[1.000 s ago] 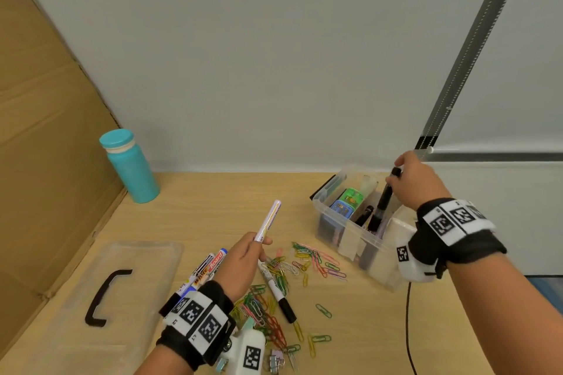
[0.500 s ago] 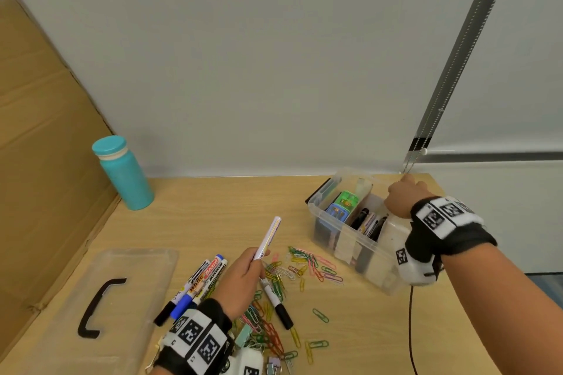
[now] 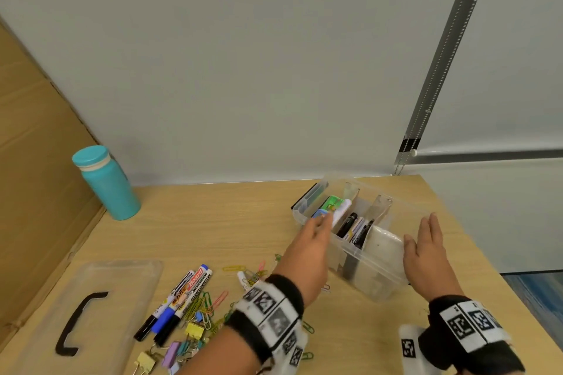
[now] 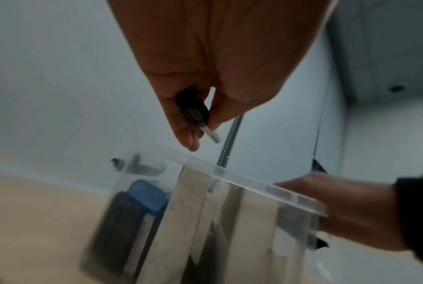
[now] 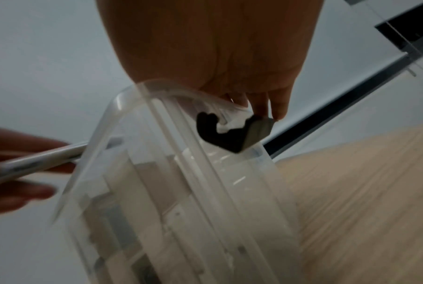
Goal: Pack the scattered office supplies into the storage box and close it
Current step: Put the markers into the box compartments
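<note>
The left hand point(image 3: 309, 248) is pinching a white marker point(image 4: 211, 134) with a black cap and carrying it over the near rim of the clear storage box point(image 3: 362, 265), its tip pointing toward the compartment holding the dark pens point(image 3: 355, 230). The right hand point(image 3: 425, 253) is lying flat with straight fingers against the box's right end, steadying it, fingertips point(image 5: 276, 109) touching the black latch point(image 5: 232, 134) there.

The marker is coming in at a slant, so it may be catching on a divider or propping against the packed pens and sticking up past the rim, which would be blocking the lid later. The light box may also be sliding away from the left hand if the flat right palm is giving too little resistance.

The marker is almost entirely hidden behind the left hand in the head view, and both wrist views are blurring badly. Whether the marker is touching the rim cannot be told. Behind the left wrist, more markers point(image 3: 179, 298), paper clips point(image 3: 207, 306) and binder clips point(image 3: 170, 350) are lying unpacked, some cut off at the frame's lower edge. Far to the left of that hand, the lid point(image 3: 128, 289) with its black handle is lying flat.
</note>
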Motion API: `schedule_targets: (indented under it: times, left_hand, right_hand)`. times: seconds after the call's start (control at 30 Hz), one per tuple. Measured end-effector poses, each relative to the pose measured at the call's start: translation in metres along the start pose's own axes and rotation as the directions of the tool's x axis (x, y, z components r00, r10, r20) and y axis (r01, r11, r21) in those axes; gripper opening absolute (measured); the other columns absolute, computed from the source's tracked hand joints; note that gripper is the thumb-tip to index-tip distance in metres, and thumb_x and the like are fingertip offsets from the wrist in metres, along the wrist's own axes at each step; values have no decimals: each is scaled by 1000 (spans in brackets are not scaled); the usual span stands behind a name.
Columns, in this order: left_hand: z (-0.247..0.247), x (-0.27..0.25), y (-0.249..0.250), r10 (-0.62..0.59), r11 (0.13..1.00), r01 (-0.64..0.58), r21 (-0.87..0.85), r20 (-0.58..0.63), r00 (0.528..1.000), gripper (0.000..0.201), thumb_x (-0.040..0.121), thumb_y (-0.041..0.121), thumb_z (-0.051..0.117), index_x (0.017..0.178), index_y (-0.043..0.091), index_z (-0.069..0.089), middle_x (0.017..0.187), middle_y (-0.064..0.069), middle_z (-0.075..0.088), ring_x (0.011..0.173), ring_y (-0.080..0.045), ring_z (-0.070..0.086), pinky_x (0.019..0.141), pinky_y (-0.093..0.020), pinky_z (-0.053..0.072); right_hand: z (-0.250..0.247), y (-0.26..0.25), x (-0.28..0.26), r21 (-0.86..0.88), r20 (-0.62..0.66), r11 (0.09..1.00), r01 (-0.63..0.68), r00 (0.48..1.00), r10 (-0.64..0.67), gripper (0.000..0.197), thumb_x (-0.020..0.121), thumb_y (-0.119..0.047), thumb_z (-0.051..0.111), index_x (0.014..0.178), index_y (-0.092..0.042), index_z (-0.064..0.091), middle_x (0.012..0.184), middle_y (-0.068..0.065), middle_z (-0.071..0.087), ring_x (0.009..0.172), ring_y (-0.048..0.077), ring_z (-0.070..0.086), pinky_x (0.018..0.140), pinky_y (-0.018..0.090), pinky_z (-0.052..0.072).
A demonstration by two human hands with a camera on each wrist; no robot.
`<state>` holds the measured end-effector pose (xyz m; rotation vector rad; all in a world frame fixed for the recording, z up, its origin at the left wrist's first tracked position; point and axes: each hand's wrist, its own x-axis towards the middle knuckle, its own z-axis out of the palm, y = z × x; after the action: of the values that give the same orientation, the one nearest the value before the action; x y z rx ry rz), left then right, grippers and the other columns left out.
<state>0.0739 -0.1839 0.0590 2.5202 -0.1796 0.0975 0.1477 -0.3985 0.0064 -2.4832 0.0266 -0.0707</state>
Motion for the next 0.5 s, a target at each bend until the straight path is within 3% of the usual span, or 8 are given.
schedule_targets:
  times: [0.1,0.17,0.33,0.5]
  left_hand:
    - [10,39,21,10,981,-27,194,91,996,69,90,-3,47,149,17,17,142,-11,36,117,-25,49,98,-36,49]
    - [17,63,32,-43,953,-11,303,171,984,58,92,1,46,146,8,25,140,-17,40,124,-30,45,103,-41,45]
    - [35,107,36,-178,934,36,356,374,910,44,98,6,35,143,3,35,138,-21,47,124,-36,49,103,-43,43]
    - [38,119,42,-230,911,0,412,508,830,42,95,5,46,136,-2,39,134,-23,51,119,-37,52,98,-43,44]
  right_hand:
    - [2,1,-2,42,-38,999,20,999,-18,58,102,-24,29,151,-4,5,161,0,-11,148,17,5,113,27,10]
    - [3,2,-2,46,-49,999,27,998,-25,58,101,-22,29,151,-5,5,161,0,-11,148,18,6,113,28,12]
    - [4,3,-3,50,-56,998,39,998,-36,58,101,-20,30,151,-3,5,161,2,-11,147,20,7,114,29,14]
    - [3,2,-2,36,-57,999,36,998,-34,58,101,-20,30,151,-3,5,161,3,-10,146,25,12,115,33,17]
